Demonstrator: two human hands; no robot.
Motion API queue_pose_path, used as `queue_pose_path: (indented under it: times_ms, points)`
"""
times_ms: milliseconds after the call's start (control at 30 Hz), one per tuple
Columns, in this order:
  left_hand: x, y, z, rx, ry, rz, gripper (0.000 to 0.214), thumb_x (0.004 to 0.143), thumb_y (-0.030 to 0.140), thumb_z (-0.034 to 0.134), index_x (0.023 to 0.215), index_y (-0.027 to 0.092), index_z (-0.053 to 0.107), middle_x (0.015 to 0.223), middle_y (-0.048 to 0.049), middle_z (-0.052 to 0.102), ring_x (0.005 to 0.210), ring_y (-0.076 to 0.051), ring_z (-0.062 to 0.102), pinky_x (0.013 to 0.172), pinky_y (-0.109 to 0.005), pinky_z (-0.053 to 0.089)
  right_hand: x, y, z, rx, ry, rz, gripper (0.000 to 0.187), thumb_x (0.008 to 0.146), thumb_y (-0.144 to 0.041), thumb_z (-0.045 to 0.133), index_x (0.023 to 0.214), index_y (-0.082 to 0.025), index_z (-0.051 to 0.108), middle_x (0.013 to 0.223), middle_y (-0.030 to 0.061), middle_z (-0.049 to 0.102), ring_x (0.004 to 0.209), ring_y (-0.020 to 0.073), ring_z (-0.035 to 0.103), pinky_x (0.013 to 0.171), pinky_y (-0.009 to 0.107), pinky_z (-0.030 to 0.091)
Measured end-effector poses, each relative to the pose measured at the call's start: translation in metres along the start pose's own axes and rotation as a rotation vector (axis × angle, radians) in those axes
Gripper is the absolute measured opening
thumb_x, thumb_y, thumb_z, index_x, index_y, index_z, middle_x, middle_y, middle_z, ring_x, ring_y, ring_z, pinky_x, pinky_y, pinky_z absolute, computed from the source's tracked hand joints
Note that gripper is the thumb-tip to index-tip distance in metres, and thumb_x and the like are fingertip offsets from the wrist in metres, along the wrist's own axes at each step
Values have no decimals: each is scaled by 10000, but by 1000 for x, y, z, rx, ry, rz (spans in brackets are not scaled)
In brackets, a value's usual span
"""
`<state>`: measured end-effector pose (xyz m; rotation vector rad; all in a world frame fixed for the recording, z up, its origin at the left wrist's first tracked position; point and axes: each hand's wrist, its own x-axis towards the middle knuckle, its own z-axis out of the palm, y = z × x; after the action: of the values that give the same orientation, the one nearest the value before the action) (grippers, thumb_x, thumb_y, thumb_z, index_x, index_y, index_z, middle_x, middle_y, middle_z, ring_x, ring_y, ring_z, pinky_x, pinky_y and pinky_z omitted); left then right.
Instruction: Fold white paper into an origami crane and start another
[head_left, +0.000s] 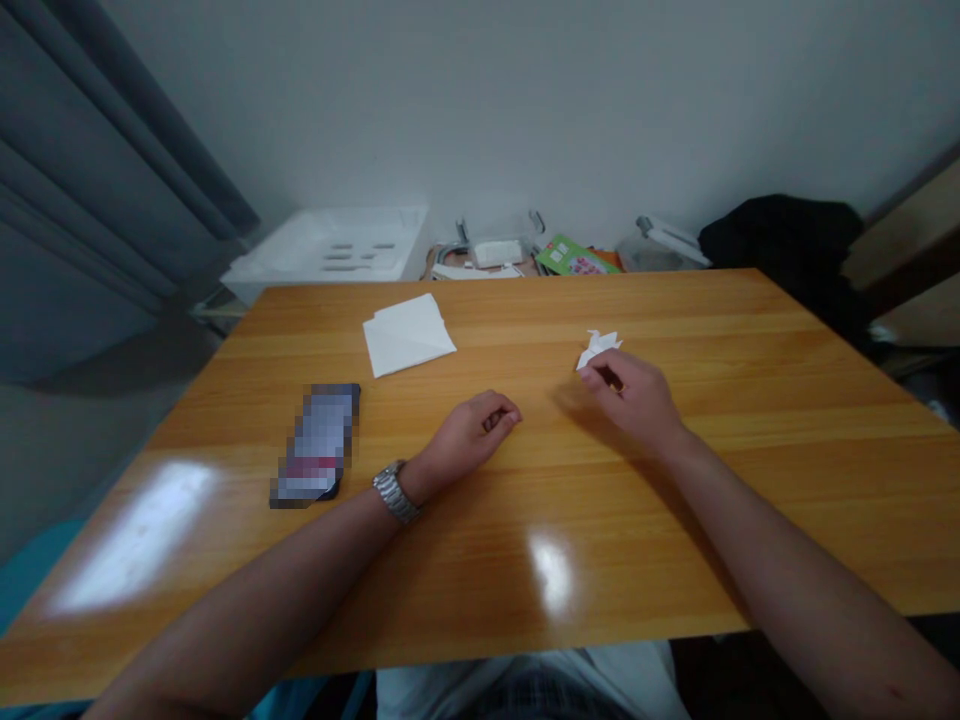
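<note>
Showing my head-cam view, w/ R hand (622,400) curled and its fingertips (590,375) on the lower edge of a small folded white paper figure (598,347); can't tell if it's pinched or only touched. L hand (469,437) rests on the tabletop, well apart from R hand, fingers curled in w/ nothing visible in them. Steel link watch (395,492) sits on L wrist.

Risk: the paper figure looks light, so a slight fingertip nudge could tip or slide it, and too firm a squeeze could crush its folds. Glare patches (139,535) on the varnished wooden table (697,330) could also hide edges from my view.

Around the hands: a folded white paper sheet (409,335) lies farther up the table, clear of both hands. A pixelated dark flat object (315,445), prob. a phone, lies near L hand, close enough for a careless L wrist swing to knock it. Past the far table edge: white plastic tray (330,250), green booklet (574,257), black cloth (780,250). Nothing stands btw R hand and figure.
</note>
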<state>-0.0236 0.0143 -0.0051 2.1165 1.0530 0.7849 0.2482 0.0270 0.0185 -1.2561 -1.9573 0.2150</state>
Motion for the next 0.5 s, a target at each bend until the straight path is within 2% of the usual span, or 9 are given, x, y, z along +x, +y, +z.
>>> queue_pose_path:
  times_ms: [67, 167, 333, 500]
  points:
    - [0, 0, 0, 0, 1, 2, 225, 1022, 345, 506, 974, 190, 661, 934, -45, 682, 846, -174, 621, 757, -298, 473, -3, -4, 8, 9, -104, -27, 274, 1000, -431, 538, 833, -234, 630, 760, 24, 653, 657, 183, 570, 639, 331, 422]
    - [1, 0, 0, 6, 7, -2, 224, 1019, 343, 510, 978, 189, 667, 932, -48, 690, 850, -179, 629, 760, -301, 478, -5, -6, 20, 28, -211, -88, 238, 1005, -384, 541, 862, -230, 654, 801, 40, 671, 744, 204, 607, 701, 348, 458]
    - [1, 2, 0, 22, 26, -12, 218, 1013, 343, 528, 953, 186, 668, 904, -39, 691, 823, -174, 626, 744, -295, 473, -6, -1, 33, 42, -254, -199, 193, 995, -344, 574, 1077, -231, 707, 1044, 106, 695, 1011, 269, 633, 903, 444, 509]
    - [0, 1, 0, 31, 17, -19, 219, 1014, 349, 524, 961, 194, 668, 904, -33, 692, 815, -173, 623, 739, -294, 469, -9, 5, 44, 98, -314, -209, 321, 967, -292, 609, 1281, -258, 665, 1316, 124, 637, 1232, 284, 599, 1054, 505, 493]
